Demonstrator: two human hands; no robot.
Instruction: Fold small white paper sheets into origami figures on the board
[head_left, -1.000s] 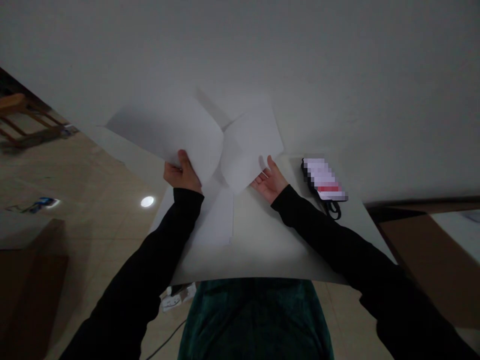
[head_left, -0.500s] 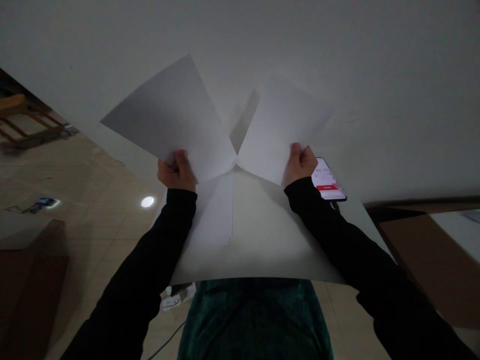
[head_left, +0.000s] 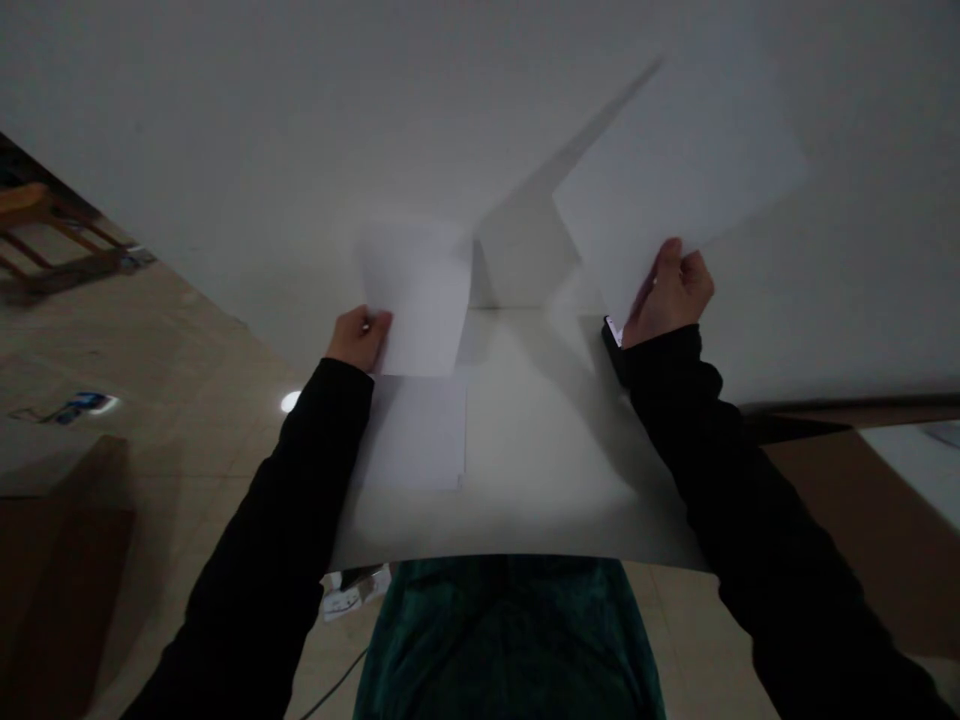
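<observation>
Two hands and three white paper sheets at a white table (head_left: 540, 450), seen from above. The left hand (head_left: 358, 338) was nearly closed, its thumb and fingers pinching the near edge of the left sheet (head_left: 416, 300), which rose above the table just beyond the third sheet (head_left: 418, 435); the grip on the edge appeared to keep the sheet lifted and its face unobstructed. The right hand (head_left: 670, 292) was likewise curled, holding the lower corner of the right sheet (head_left: 667, 170), raised higher and tilted outward, well apart from the left sheet. The third sheet lay flat, between the hands and untouched. Black sleeves (head_left: 277, 500) covered both arms, and a green garment (head_left: 510, 640) showed below the near table edge. A phone (head_left: 611, 330) lay mostly hidden behind the right wrist. Beyond the table: tiled floor (head_left: 150, 340), a wooden chair (head_left: 45, 225) at upper left, brown boxes (head_left: 60, 570) at lower left, and a cable (head_left: 334, 685) below the near edge.
</observation>
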